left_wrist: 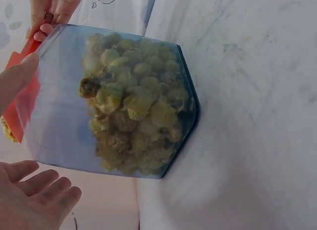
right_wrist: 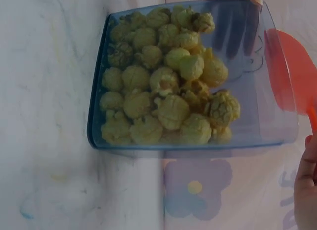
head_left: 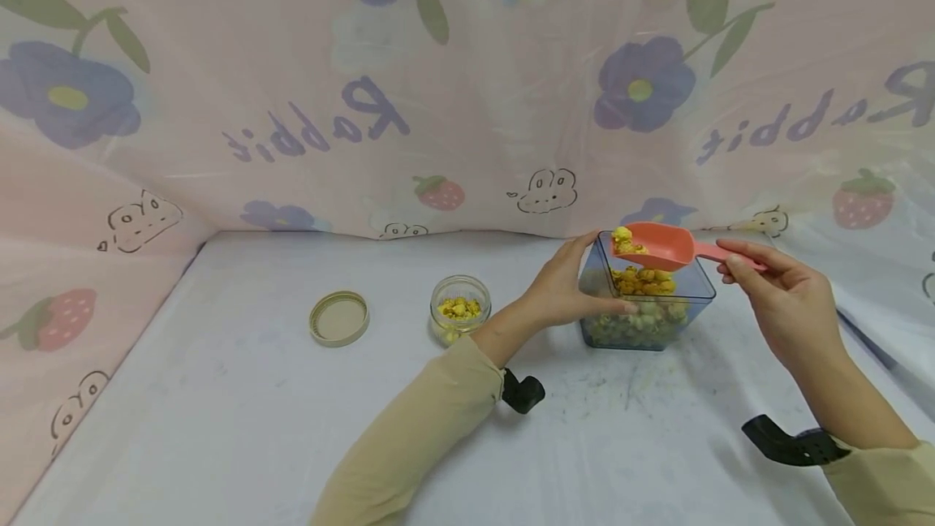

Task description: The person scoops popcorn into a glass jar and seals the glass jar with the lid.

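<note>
A clear bluish plastic box (head_left: 631,335), part filled with yellow popcorn (left_wrist: 133,101), stands on the table. My left hand (head_left: 558,286) holds its left side, thumb along the front wall and fingers toward the back. My right hand (head_left: 792,299) grips the thin handle of a coral-red scoop (head_left: 672,246) between thumb and fingers. The scoop lies level over the box's open top, with a few popcorn pieces (head_left: 624,240) at its front edge. Through the box wall in the right wrist view, popcorn (right_wrist: 168,111) fills the lower part and the scoop (right_wrist: 297,76) shows above.
Left of the box, behind my left forearm, stands an open glass jar (head_left: 460,282) with some popcorn inside. Further left a round lid (head_left: 339,319) lies on the white table cover (head_left: 241,428). A printed curtain (head_left: 475,104) hangs behind the table.
</note>
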{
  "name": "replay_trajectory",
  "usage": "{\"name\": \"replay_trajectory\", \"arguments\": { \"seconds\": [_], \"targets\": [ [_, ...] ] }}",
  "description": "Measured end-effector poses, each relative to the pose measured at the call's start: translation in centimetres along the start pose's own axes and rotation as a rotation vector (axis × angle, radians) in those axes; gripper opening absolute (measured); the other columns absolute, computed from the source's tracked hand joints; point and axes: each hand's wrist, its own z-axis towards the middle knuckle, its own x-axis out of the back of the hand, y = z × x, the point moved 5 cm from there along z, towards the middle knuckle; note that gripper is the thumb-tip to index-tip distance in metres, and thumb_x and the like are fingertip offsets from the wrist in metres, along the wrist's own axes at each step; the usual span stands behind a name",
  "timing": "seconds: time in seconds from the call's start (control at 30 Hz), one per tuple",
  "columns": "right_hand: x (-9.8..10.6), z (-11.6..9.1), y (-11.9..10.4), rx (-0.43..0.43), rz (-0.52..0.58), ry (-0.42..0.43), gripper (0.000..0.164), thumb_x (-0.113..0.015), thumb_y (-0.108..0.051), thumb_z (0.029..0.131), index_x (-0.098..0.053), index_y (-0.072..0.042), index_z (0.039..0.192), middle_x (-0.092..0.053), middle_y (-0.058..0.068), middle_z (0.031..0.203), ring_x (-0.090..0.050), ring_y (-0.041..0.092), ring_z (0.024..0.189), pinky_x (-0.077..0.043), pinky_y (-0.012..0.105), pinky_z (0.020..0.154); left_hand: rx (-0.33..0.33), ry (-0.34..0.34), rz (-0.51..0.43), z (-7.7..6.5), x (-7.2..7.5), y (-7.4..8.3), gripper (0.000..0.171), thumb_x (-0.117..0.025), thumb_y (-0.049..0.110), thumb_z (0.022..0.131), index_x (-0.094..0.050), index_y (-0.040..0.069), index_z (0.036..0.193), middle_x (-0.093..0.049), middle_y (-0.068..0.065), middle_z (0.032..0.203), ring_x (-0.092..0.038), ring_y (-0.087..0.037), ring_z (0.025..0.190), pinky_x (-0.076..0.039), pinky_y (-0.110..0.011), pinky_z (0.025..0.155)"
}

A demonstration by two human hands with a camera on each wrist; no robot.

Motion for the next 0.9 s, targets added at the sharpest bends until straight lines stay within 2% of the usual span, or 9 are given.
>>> {"name": "replay_trajectory", "arguments": {
  "seconds": [0.27, 0.4, 0.57, 0.67, 0.9],
  "targets": [
    [-1.1, -0.2, -0.2, 0.014, 0.005, -0.011, 0.027, -0.059, 0.008, 0.089, -0.069, 0.0, 0.113, -0.063, 0.003, 0.105, -0.066, 0.008, 0.078, -0.052, 0.012, 0.079, -0.064, 0.019, 0.044, -1.2, 1.4, 0.3, 0.099, -0.081, 0.044, 0.073, -0.025, 0.022, 0.152, -0.028, 0.001, 0.156, -0.03, -0.019, 0.142, -0.035, -0.046, 0.111],
    [-1.7, -0.3, -0.3, 0.016, 0.003, -0.018, 0.028, -0.059, 0.008, 0.089, -0.067, 0.002, 0.116, -0.061, 0.003, 0.107, -0.066, 0.008, 0.078, -0.052, 0.012, 0.079, -0.065, 0.037, 0.05, -2.0, 2.4, -0.1, 0.098, -0.08, 0.044, 0.075, -0.024, 0.021, 0.152, -0.027, -0.001, 0.156, -0.029, -0.019, 0.142, -0.034, -0.046, 0.112],
    [-2.3, -0.3, -0.5, 0.018, 0.009, -0.036, 0.029, -0.058, 0.008, 0.09, -0.067, 0.002, 0.117, -0.06, 0.004, 0.108, -0.067, 0.009, 0.08, -0.052, 0.013, 0.08, -0.064, 0.061, 0.105, -3.0, 3.9, -0.7, 0.095, -0.078, 0.043, 0.078, -0.024, 0.019, 0.152, -0.028, -0.002, 0.156, -0.029, -0.02, 0.142, -0.032, -0.043, 0.113],
    [-2.8, -0.3, -0.6, 0.037, 0.043, -0.056, 0.029, -0.056, 0.01, 0.09, -0.066, 0.003, 0.117, -0.06, 0.005, 0.11, -0.067, 0.01, 0.08, -0.052, 0.014, 0.08, -0.067, 0.072, 0.127, -3.5, 4.7, -1.1, 0.093, -0.076, 0.043, 0.079, -0.024, 0.018, 0.152, -0.029, -0.002, 0.155, -0.029, -0.02, 0.142, -0.031, -0.042, 0.114],
    [-3.8, -0.4, -0.7, 0.081, 0.029, -0.081, 0.029, -0.055, 0.011, 0.09, -0.064, 0.006, 0.117, -0.061, 0.007, 0.111, -0.067, 0.011, 0.081, -0.053, 0.015, 0.079, -0.051, 0.099, 0.128, -4.5, 6.0, -1.7, 0.09, -0.076, 0.043, 0.08, -0.026, 0.018, 0.151, -0.029, -0.001, 0.155, -0.03, -0.02, 0.142, -0.032, -0.043, 0.113]
  ]
}}
